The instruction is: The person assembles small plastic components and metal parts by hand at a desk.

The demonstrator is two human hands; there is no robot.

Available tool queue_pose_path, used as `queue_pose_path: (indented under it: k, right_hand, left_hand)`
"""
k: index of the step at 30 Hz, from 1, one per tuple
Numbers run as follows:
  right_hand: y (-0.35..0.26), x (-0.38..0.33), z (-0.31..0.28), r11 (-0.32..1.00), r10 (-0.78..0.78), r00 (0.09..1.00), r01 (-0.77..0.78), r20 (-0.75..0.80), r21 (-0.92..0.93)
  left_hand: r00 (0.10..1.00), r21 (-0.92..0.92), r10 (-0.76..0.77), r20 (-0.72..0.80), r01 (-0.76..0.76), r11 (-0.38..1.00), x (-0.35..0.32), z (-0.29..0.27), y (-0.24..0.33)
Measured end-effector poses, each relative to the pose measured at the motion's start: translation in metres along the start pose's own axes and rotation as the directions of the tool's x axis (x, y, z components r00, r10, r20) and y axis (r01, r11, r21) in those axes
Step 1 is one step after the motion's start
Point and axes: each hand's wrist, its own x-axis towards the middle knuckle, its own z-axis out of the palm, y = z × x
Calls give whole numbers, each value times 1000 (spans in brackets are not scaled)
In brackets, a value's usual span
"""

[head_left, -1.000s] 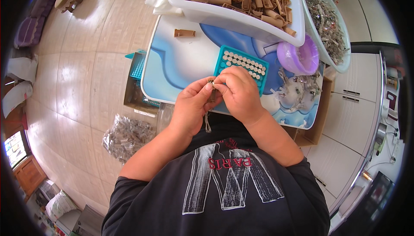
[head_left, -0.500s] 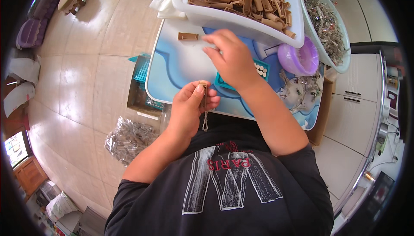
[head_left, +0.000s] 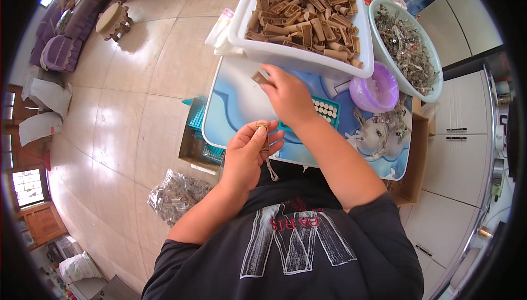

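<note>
My left hand (head_left: 244,154) is closed on a brown plastic half-shell (head_left: 264,142), thumb on top, close to the table's near edge. A looped pale cord (head_left: 273,170) hangs below that hand. Farther out over the table (head_left: 233,94), my right hand (head_left: 292,98) pinches a second brown casing piece (head_left: 259,78) between thumb and fingers. Partly behind my right forearm sits a teal tray (head_left: 336,121) with rows of small white round parts (head_left: 325,111). What lies inside the left-hand shell is too small to make out.
A white tub (head_left: 307,61) heaped with brown shells (head_left: 302,15) stands at the table's far side. To its right are a purple bowl (head_left: 373,89) and a pale green basin (head_left: 437,75) of wired parts. Small clear bags (head_left: 379,124) lie at the right; a box (head_left: 192,154) stands left.
My right hand has taken hold of the brown casing piece that lay on the table and lifted it. The left hand keeps its shell. The whole view has shifted slightly.
</note>
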Motion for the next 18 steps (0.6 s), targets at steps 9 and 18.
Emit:
queue_pose_path:
  k: [9, 18]
  right_hand:
    - [3, -108, -62, 636, 277, 909, -416, 311, 650]
    - [-2, -123, -118, 906, 274, 937, -327, 215, 270]
  left_hand:
    - [982, 96, -42, 184, 24, 995, 5, 21, -19]
    - [964, 203, -196, 177, 160, 966, 10, 54, -36]
